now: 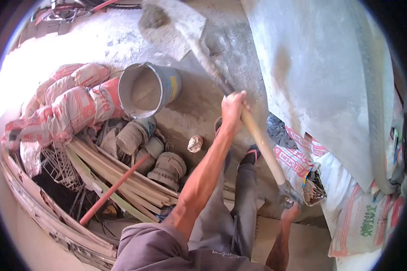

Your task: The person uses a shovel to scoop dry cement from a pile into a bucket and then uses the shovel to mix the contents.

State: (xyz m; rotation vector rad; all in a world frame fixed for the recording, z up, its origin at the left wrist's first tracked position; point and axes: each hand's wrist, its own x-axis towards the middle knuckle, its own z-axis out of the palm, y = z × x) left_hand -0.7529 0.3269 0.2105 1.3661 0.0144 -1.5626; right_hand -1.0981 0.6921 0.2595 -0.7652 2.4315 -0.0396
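A long-handled shovel slants across the view in both my hands. My left hand is closed round the shaft where the dark section meets the pale wood. My right hand is closed on the dark grip at the handle's lower end. At the top, the shovel's blade is raised above the floor and carries a small heap of grey, wet-looking material. Left of the shaft, a grey bucket holds sandy grey material. Neither hand touches the bucket.
Stacked red-and-white sacks lie at left. Below them are wood strips, a pink pole and cement-crusted round pieces. A crumpled wrapper lies on the floor. A large grey panel and more sacks stand at right.
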